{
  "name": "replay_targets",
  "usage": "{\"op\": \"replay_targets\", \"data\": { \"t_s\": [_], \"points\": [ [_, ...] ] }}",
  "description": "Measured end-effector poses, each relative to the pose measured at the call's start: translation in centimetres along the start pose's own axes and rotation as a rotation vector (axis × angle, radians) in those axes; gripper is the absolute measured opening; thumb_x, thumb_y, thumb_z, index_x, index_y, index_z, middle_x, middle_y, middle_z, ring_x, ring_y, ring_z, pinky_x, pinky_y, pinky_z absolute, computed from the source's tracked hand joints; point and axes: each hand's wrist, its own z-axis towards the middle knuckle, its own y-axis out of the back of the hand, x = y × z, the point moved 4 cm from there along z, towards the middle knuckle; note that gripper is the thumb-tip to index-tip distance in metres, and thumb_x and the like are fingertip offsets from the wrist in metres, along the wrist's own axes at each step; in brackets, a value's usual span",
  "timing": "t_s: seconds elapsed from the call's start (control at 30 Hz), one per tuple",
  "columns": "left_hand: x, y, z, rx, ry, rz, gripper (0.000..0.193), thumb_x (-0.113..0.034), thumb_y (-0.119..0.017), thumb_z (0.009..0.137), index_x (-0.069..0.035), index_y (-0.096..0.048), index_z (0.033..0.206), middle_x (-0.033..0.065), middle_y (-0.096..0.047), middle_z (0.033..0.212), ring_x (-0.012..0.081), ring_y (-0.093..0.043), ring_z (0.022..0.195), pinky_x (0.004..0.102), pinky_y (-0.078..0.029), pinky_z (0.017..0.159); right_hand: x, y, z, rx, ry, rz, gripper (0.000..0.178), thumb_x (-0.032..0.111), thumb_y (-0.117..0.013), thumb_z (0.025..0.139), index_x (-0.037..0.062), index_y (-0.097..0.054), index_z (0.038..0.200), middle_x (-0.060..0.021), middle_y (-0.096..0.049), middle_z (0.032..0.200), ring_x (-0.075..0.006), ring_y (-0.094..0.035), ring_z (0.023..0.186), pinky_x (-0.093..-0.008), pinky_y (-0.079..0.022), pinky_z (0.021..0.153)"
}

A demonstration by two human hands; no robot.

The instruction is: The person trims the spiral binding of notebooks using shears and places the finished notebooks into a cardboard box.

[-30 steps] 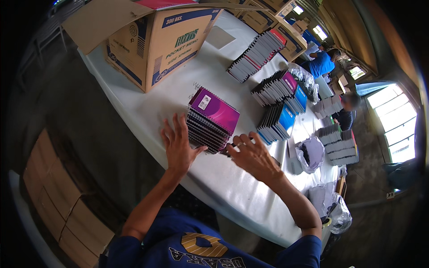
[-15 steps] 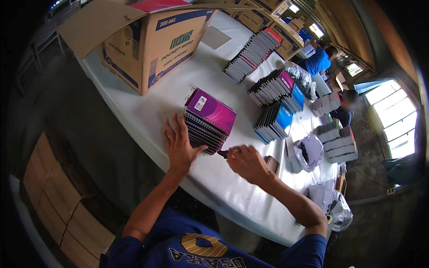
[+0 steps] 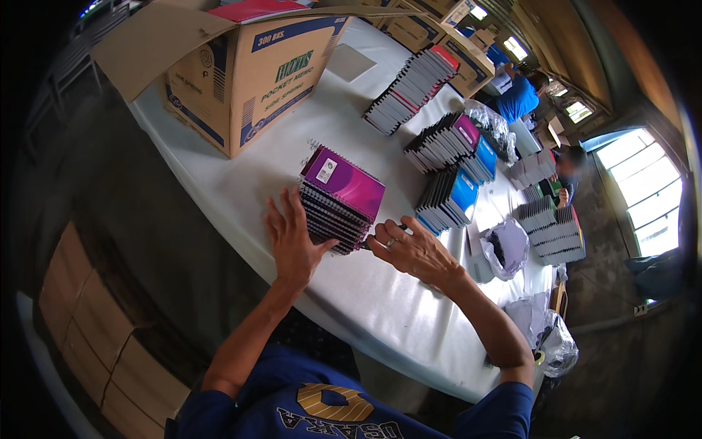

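Note:
A stack of purple-covered spiral notebooks (image 3: 344, 194) stands near the table's front edge, its dark spiral spines toward me. My left hand (image 3: 294, 238) rests against the left side of the spines, fingers spread and thumb along the lower edge. At the stack's near right corner, my right hand (image 3: 413, 252), a ring on one finger, is closed round a small dark hand tool (image 3: 364, 246). The tool's tip meets the spiral ends there; most of it is hidden in the fingers, so its exact kind does not show. Loose wire coil ends stick out at the stack's far left.
An open cardboard box (image 3: 281, 80) stands at the back left. Several more notebook stacks, blue-covered (image 3: 450, 197) and red-covered (image 3: 413, 91), line the right side. A plastic bag (image 3: 506, 252) lies beyond my right hand. Two people (image 3: 521, 99) work farther along the table.
My right hand has moved slightly up and turned, bringing the dark tool closer to the stack's corner. The left hand stays almost where it was against the spines.

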Motion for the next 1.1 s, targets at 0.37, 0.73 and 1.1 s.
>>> {"op": "replay_targets", "data": {
  "t_s": [0.37,0.73,1.1],
  "points": [
    [0.1,0.1,0.0,0.008,-0.005,-0.012,0.122,-0.037,-0.086,0.061,-0.002,-0.011,0.151,0.0235,-0.019,0.155,0.0476,-0.009,0.143,0.0589,-0.013,0.114,0.8,0.5,0.4,-0.061,-0.011,-0.014,0.019,0.018,-0.065,0.081,0.0083,-0.062,0.097,0.0014,-0.057,0.095,-0.0110,-0.052,0.097,-0.0279,-0.040,0.082],
    [-1.4,3.1,0.5,-0.140,-0.153,-0.064,0.108,-0.041,-0.080,0.070,-0.002,-0.018,0.149,0.0237,-0.025,0.152,0.0507,-0.015,0.140,0.0627,-0.019,0.109,-0.8,2.6,-0.1,0.112,-0.255,0.199,0.032,0.013,-0.070,0.077,0.0116,-0.057,0.106,-0.0020,-0.055,0.110,-0.0148,-0.049,0.110,-0.0389,-0.033,0.102],
    [-7.7,-1.2,11.0,0.327,-0.621,0.286,0.059,-0.047,-0.057,0.090,-0.021,-0.045,0.142,0.0107,-0.042,0.146,0.0408,-0.030,0.138,0.0599,-0.022,0.111,-0.6,0.7,0.6,0.001,0.033,-0.063,0.026,0.016,-0.068,0.075,0.0123,-0.062,0.100,0.0017,-0.058,0.106,-0.0140,-0.050,0.106,-0.0360,-0.039,0.098]
  ]
}}
